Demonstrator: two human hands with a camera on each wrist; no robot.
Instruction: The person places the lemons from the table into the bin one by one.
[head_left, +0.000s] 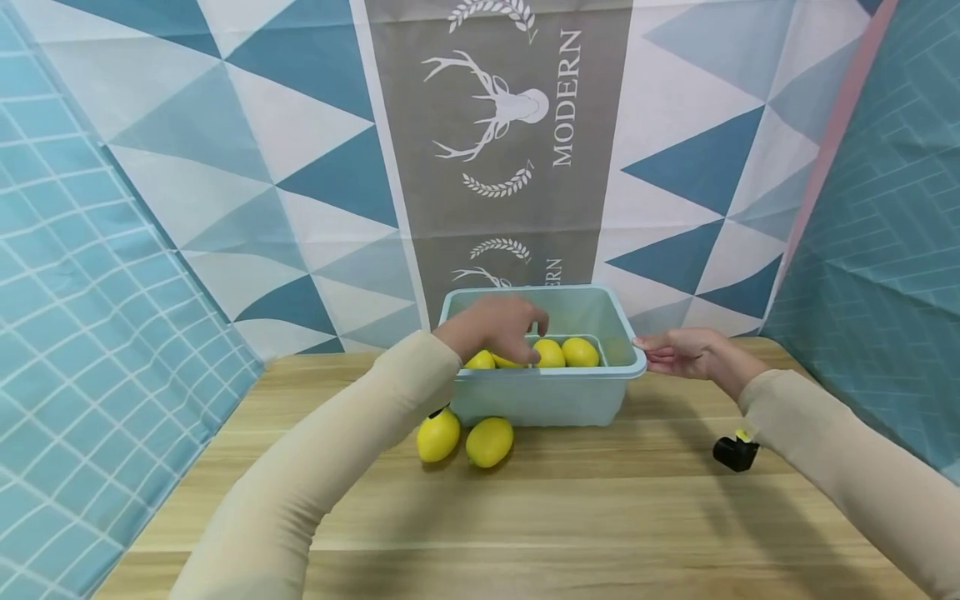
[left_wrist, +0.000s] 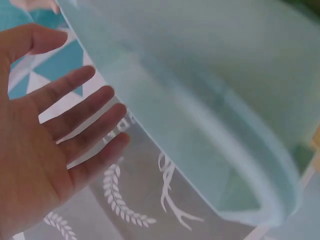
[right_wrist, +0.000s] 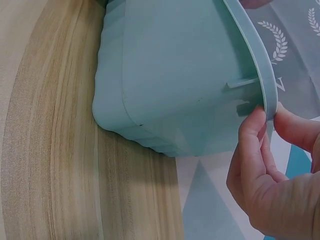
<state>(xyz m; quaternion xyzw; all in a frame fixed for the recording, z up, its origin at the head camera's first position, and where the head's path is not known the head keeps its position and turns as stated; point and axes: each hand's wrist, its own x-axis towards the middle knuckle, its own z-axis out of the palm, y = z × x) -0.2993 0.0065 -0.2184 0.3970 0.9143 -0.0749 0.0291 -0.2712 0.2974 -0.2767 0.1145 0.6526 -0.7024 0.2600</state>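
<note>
A pale blue-green bin [head_left: 540,400] stands on the table with several yellow lemons [head_left: 581,352] inside. My left hand [head_left: 501,323] hovers over the bin's opening, and the left wrist view shows that hand [left_wrist: 55,135] with its fingers spread and nothing held. With thumb and fingers my right hand [head_left: 686,352] pinches the rim at the bin's right end; the right wrist view shows the same hand [right_wrist: 280,175] on the rim [right_wrist: 269,87]. Two lemons lie outside on the table in front of the bin, one on the left [head_left: 438,436] and one beside it [head_left: 490,442].
A small black object [head_left: 736,452] is near my right forearm, above or on the wooden table [head_left: 525,525]; which, I cannot tell. Patterned cloth [head_left: 315,167] hangs behind the bin, with blue-green cloth at both sides.
</note>
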